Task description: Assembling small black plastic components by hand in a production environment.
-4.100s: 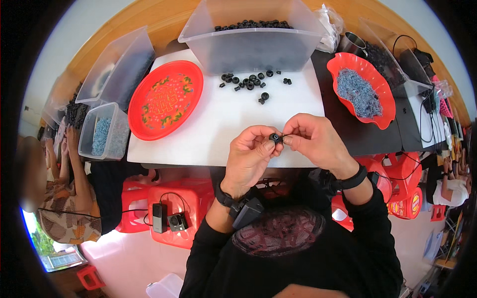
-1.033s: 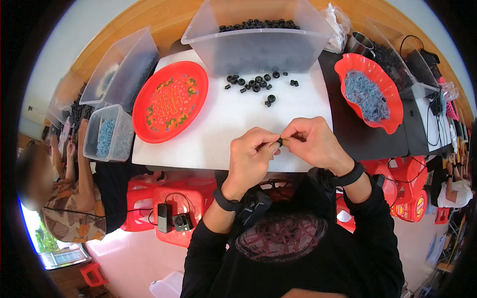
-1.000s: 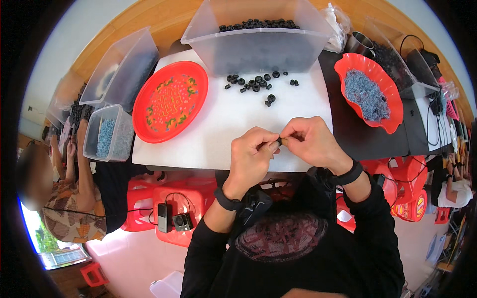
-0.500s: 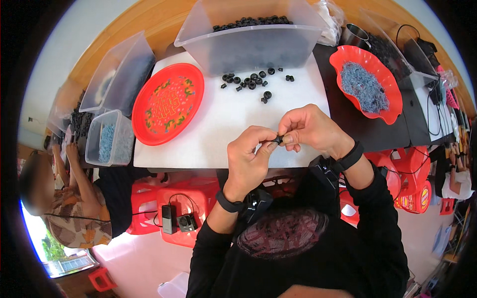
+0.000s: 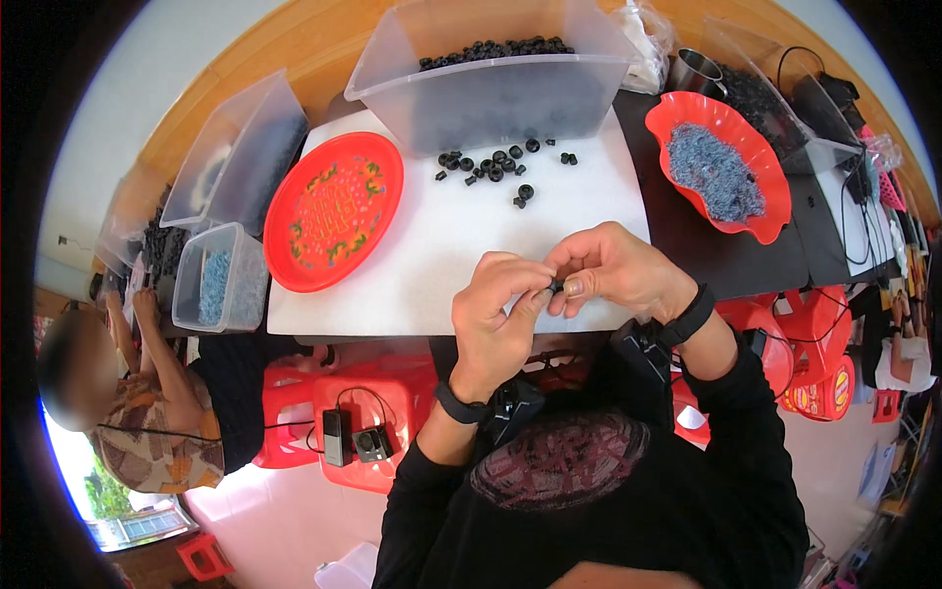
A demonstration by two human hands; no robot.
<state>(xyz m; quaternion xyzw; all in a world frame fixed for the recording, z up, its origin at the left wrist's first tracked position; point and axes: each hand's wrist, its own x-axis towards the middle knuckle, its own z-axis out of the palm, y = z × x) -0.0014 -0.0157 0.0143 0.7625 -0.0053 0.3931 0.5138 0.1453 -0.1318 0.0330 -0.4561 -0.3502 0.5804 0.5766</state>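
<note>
My left hand (image 5: 497,312) and my right hand (image 5: 620,272) meet over the near edge of the white board. Both pinch a small black part (image 5: 556,286) between their fingertips; most of it is covered, so its exact kind does not show. Beyond my hands, several loose black round parts (image 5: 496,173) lie scattered on the white board (image 5: 432,265). A pair of them (image 5: 524,193) sits a little closer to me. Behind these stands a clear plastic bin (image 5: 481,103) with many more black parts inside.
Left on the board is a red patterned plate (image 5: 334,212); beside it stand a small clear tub (image 5: 245,285) and a larger clear bin (image 5: 231,147). A red scalloped dish (image 5: 775,187) of blue-grey small pieces sits right. Another person (image 5: 162,393) works at far left.
My right-hand fingers have shifted slightly around the small black part. Both hands stay together in nearly the same place, and the whole view has moved a little.
</note>
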